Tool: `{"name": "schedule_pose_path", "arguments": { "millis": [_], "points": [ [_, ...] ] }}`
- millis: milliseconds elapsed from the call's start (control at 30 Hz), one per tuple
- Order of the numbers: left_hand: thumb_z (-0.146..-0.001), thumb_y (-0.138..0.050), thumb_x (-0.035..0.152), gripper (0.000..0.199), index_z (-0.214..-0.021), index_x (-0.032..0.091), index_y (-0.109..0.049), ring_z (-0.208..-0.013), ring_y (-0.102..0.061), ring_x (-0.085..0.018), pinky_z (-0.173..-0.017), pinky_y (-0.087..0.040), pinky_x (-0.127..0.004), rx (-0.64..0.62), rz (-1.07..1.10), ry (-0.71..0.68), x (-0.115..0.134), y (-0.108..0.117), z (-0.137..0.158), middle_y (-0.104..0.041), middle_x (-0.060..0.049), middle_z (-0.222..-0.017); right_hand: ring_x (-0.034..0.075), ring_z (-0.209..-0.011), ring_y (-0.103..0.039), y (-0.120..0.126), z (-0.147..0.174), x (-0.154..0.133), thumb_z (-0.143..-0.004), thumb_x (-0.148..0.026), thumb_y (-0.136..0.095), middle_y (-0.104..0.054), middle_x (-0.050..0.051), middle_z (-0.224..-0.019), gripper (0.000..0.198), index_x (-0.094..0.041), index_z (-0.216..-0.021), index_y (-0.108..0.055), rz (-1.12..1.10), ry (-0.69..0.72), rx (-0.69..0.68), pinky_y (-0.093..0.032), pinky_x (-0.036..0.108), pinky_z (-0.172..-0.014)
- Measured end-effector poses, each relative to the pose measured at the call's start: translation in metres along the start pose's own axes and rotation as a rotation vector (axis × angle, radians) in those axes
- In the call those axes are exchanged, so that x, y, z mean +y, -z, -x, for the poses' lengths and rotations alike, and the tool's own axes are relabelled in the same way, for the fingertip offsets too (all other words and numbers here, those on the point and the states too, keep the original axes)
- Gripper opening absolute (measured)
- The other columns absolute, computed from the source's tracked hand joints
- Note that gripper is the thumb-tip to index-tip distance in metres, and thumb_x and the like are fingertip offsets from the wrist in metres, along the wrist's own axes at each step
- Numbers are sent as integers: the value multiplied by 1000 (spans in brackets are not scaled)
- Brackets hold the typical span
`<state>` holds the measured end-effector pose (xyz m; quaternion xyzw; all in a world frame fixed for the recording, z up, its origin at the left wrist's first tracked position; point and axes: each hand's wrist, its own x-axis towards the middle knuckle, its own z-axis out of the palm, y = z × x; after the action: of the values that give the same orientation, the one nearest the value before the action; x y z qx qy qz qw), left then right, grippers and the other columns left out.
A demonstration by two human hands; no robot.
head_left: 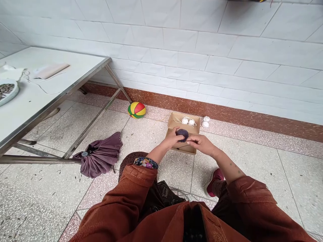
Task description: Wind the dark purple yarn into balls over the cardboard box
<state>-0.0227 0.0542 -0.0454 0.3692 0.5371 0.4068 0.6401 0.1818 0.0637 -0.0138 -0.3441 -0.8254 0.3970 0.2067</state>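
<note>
My left hand [173, 137] is closed around a dark purple-grey ball of yarn [182, 135]. Close to the ball's right side, my right hand [201, 144] has its fingers pinched together, seemingly on the yarn's strand, which is too thin to make out clearly. Both hands are above an open cardboard box [174, 118] on the floor. Inside its far part lie two white balls of yarn [188, 121] with loose ends. A dark strand shows in the near part of the box, below the ball.
White balls [206, 121] lie on the floor right of the box. A striped ball [136, 110] rests by the metal leg of a white table [75, 60]. A purple cloth bag [103, 154] lies at left. The tiled wall [156, 43] rises behind the box.
</note>
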Motion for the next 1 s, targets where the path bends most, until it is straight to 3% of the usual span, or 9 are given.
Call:
{"name": "schedule_pose_path", "arguments": {
  "millis": [167, 300, 367, 500, 733, 867, 1000],
  "points": [
    [-60, -79, 19, 86, -141, 18, -51, -113, -58, -29, -101, -44, -41, -241, -222, -63, -2, -6, 8, -62, -11, -122, 19, -81, -63, 3, -3, 3, -97, -37, -58, -69, 4, -87, 23, -24, -91, -75, -1, -13, 126, -49, 33, -79],
    [-59, -78, 16, 83, -139, 20, -54, -121, -54, -29, -101, -44, -40, -495, -81, -101, 0, -12, 12, -61, -10, -127, 20, -86, -65, 0, -6, 19, -96, -33, -58, -71, 4, -89, 21, -23, -88, -74, -16, -92, 235, -50, 35, -83],
    [-61, -78, 16, 84, -141, 23, -53, -117, -57, -26, -98, -45, -37, -559, 56, -69, 3, -11, 12, -62, -9, -126, 21, -85, -65, -1, -6, 27, -95, -30, -57, -72, 4, -88, 19, -23, -87, -73, 0, -172, 289, -50, 34, -81],
    [-66, -75, 18, 79, -140, 31, -52, -105, -62, -20, -91, -50, -34, -474, 269, 38, 8, -7, 14, -61, -7, -127, 21, -81, -64, -3, -4, 35, -91, -19, -56, -70, 3, -84, 17, -22, -83, -70, 111, -274, 240, -48, 31, -74],
    [-68, -71, 22, 65, -131, 25, -55, -90, -65, -18, -73, -54, -30, -218, 386, 31, 10, -5, 7, -62, -8, -126, 20, -84, -64, -8, -1, 20, -92, -17, -55, -70, 5, -88, 19, -23, -94, -73, 205, -169, 93, -47, 30, -76],
    [-67, -70, 25, 65, -130, 21, -53, -85, -63, -16, -67, -51, -26, -87, 296, 44, 4, -3, 0, -62, -10, -122, 18, -78, -63, -3, 2, 8, -93, -24, -56, -69, 3, -83, 18, -22, -86, -72, 79, -84, 32, -48, 30, -75],
    [-63, -72, 24, 82, -141, 21, -45, -93, -62, -19, -74, -50, -28, -31, 22, 49, -2, -5, 0, -58, -12, -129, 17, -76, -64, 4, 3, -2, -94, -36, -58, -72, 3, -85, 21, -21, -91, -73, -68, -78, 51, -49, 30, -72]
  ]
}}
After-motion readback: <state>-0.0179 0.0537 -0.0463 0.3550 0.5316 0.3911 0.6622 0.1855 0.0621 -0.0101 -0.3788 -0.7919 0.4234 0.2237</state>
